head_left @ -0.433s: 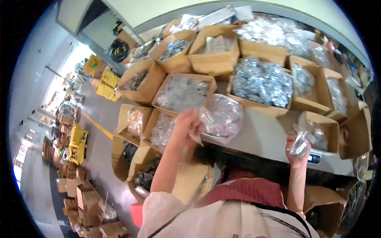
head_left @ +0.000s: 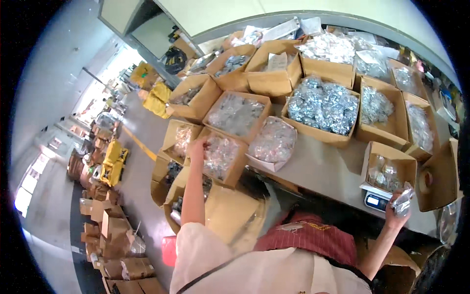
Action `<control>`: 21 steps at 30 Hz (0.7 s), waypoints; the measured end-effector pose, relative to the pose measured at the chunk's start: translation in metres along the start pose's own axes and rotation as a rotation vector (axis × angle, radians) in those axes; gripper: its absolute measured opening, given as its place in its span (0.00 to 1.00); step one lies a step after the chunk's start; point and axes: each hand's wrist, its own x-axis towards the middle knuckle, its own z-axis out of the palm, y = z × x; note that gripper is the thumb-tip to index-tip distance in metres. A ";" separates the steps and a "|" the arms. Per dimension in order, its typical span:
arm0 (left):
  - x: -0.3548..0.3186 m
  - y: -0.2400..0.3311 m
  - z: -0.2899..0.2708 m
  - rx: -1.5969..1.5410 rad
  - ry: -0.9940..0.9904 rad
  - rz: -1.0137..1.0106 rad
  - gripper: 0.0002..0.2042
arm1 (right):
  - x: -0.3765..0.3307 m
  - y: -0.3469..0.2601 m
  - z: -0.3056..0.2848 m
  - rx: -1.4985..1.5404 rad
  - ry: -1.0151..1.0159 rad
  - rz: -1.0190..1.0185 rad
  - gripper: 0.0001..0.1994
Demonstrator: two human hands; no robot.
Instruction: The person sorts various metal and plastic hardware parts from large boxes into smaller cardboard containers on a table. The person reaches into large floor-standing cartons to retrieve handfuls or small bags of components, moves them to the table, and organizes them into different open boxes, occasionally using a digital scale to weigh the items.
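Grey table [head_left: 318, 164], open cardboard boxes [head_left: 271, 82] (set close together), small blue device [head_left: 376, 201], perhaps a scale.

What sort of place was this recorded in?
Probably a workshop or warehouse packing area: open brown cardboard boxes of small shiny plastic packets crowd a long grey worktop, and piled brown cartons line the floor at left.

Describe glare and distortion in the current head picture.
Head view: glare whitens the windows at left; bright highlights streak the shiny packet in the right hand; fisheye distortion bows the lower edge of the pale wall, and the corners go black.
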 end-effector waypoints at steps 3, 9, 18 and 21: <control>0.005 0.006 -0.016 0.260 0.044 0.121 0.13 | 0.001 0.000 -0.006 0.039 0.134 -0.003 0.14; 0.025 -0.007 -0.012 0.417 -0.026 -0.017 0.11 | 0.007 -0.008 -0.028 -0.117 0.095 0.014 0.15; 0.054 -0.095 0.031 1.292 -0.280 0.301 0.19 | 0.030 -0.004 -0.090 -0.495 0.186 -0.134 0.15; 0.080 -0.102 0.006 1.159 -0.232 0.368 0.19 | 0.025 -0.004 -0.080 -0.075 0.079 0.027 0.15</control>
